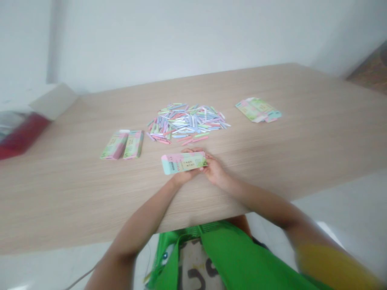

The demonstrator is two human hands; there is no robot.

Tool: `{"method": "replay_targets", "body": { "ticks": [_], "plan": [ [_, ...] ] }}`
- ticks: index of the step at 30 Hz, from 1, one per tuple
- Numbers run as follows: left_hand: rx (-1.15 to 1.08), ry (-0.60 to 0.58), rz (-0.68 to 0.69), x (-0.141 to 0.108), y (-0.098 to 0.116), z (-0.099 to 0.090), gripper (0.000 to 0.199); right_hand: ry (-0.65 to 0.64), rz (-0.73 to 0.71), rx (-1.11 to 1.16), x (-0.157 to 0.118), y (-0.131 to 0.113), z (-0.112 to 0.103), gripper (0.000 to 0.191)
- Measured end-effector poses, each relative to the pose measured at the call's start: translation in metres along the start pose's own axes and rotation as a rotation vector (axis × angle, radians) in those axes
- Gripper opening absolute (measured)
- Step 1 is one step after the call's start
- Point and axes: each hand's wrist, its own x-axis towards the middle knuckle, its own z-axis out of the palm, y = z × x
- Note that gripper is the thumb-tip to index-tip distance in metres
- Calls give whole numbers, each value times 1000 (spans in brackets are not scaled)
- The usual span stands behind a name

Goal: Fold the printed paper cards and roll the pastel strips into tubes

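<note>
A pastel pink, green and yellow carton [184, 162] is held just above the table near its front edge. My left hand [188, 175] is closed around it from underneath, and the carton hides most of its fingers. At the carton's right end, my right hand [214, 170] grips it with fingers and thumb. Beyond my hands lies a loose heap of slim pastel pens or sticks [187, 123], in pink, blue, green, purple and white; I cannot tell their exact kind.
Two similar filled-looking cartons [114, 146] lie side by side to the left. Flat-looking cartons [258, 109] are stacked at the back right. A red and white open box [33, 125] stands at the table's left edge. The wooden table [75, 193] meets a white wall.
</note>
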Motion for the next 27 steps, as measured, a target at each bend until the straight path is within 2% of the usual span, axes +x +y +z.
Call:
{"method": "replay_targets", "body": {
  "ticks": [4, 11, 15, 17, 22, 27],
  "plan": [
    [-72, -66, 27, 2, -5, -3, 57, 7, 73, 72, -2, -4, 4, 15],
    [-84, -118, 38, 2, -7, -5, 58, 110, 119, 171, -11, -11, 8, 30],
    [-27, -145, 102, 2, -7, -2, 56, 119, 155, 80, -13, -12, 12, 14],
    [6, -143, 99, 2, -9, -2, 57, 131, 153, 78, -16, -13, 15, 15],
    [159, -155, -24, 1, -20, -13, 56, 167, 152, 119, -24, -15, 22, 37],
    [199, -281, -292, -2, -32, -20, 47, 217, 153, 138, -31, -17, 30, 44]
  ]
}}
